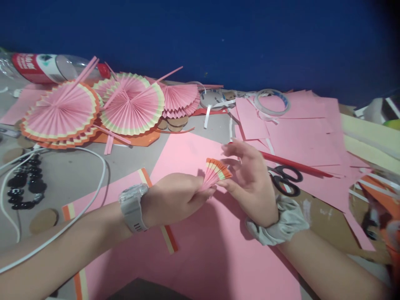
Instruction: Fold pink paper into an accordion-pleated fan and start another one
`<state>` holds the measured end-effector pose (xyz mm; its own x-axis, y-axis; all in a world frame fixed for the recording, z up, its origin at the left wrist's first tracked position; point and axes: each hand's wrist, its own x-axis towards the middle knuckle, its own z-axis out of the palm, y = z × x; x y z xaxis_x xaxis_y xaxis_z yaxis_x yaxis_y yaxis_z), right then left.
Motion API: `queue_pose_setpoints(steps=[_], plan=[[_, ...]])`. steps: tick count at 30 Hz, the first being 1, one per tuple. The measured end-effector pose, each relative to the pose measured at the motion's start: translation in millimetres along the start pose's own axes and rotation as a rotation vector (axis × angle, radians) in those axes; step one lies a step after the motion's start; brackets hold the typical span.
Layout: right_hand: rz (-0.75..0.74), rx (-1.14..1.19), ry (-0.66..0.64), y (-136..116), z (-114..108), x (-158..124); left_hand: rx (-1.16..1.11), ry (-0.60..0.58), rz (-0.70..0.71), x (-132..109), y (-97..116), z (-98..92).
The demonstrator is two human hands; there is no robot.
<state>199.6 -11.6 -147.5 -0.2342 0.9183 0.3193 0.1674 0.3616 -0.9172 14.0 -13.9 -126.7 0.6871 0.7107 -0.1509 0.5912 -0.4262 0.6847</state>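
Observation:
A small pleated paper fan [213,176], pink with a cream and orange edge, is pinched at its narrow end by my left hand [178,193]. Its pleats spread up and to the right. My right hand [250,183] is beside the fan's orange edge, fingers curved and apart, the thumb close to the pleats; I cannot tell whether it touches them. Beneath both hands lie large pink paper sheets [200,250]. A pink strip with cream and orange borders [109,189] lies partly under my left wrist.
Finished round paper fans [134,104] and a plastic bottle [53,68] are at the back left. Black-handled scissors [286,181], a red pencil-like stick [300,164] and a tape roll [271,102] lie right. A white cable [103,166] crosses my left forearm.

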Motion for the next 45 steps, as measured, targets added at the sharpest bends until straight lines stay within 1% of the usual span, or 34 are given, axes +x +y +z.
queue_pose_setpoints(steps=[2, 5, 7, 8, 10, 12, 14, 16, 17, 19, 21, 23, 26, 28, 29, 31, 33, 34, 35, 37, 40, 42, 45], plan=[[0.037, 0.024, -0.124, -2, -2, 4, -0.054, -0.053, 0.051, 0, 0, -2.4], [0.086, 0.057, -0.317, -5, -6, 8, -0.153, -0.07, 0.122, -1, -1, -4.4], [0.106, 0.121, -0.356, -7, -8, 10, -0.183, -0.06, 0.13, -1, -1, -3.9], [0.114, 0.17, -0.341, -7, -8, 11, -0.183, -0.051, 0.123, -1, -1, -3.2], [0.135, 0.253, -0.26, -7, -8, 11, -0.176, -0.035, 0.096, 0, -1, -1.6], [0.147, 0.263, -0.178, -6, -6, 10, -0.214, -0.002, 0.057, 1, -1, 0.0], [0.149, 0.217, -0.133, -5, -5, 10, -0.252, 0.076, -0.003, 1, 0, 1.3], [0.143, 0.14, -0.1, -4, -4, 8, -0.204, 0.186, -0.049, 0, 0, 2.5], [0.133, 0.095, -0.088, -4, -3, 7, -0.148, 0.231, -0.049, 0, 0, 3.0], [0.097, 0.022, -0.07, -4, -3, 6, -0.023, 0.273, -0.005, -1, -1, 3.8], [0.047, -0.01, -0.058, -3, -3, 4, 0.049, 0.282, 0.031, -2, -2, 4.0], [0.014, -0.023, -0.055, -3, -3, 2, 0.056, 0.278, 0.036, -2, -3, 3.5], [-0.009, -0.074, -0.064, -4, -4, 2, -0.069, 0.224, 0.042, 0, -4, 0.7], [-0.036, -0.089, -0.087, -5, -4, 3, -0.26, 0.147, 0.051, 1, -4, -2.6], [-0.052, -0.08, -0.111, -6, -5, 3, -0.389, 0.075, 0.049, 2, -4, -4.5], [-0.067, -0.029, -0.176, -8, -5, 5, -0.68, -0.133, 0.004, 4, -4, -8.4], [-0.043, 0.032, -0.237, -9, -6, 5, -0.935, -0.352, -0.087, 6, -3, -11.5], [-0.017, 0.052, -0.262, -9, -6, 6, -1.023, -0.415, -0.134, 7, -2, -12.4], [0.014, 0.066, -0.287, -8, -6, 6, -1.078, -0.432, -0.165, 7, -2, -12.8], [0.082, 0.077, -0.341, -7, -7, 6, -1.11, -0.397, -0.181, 7, -2, -11.9], [0.151, 0.077, -0.4, -5, -7, 5, -1.059, -0.336, -0.161, 5, -3, -7.3], [0.146, 0.069, -0.408, -3, -6, 4, -0.986, -0.305, -0.144, 3, -5, -3.9], [0.089, 0.053, -0.403, -2, -6, 3, -0.883, -0.219, -0.055, 2, -5, -1.6]])
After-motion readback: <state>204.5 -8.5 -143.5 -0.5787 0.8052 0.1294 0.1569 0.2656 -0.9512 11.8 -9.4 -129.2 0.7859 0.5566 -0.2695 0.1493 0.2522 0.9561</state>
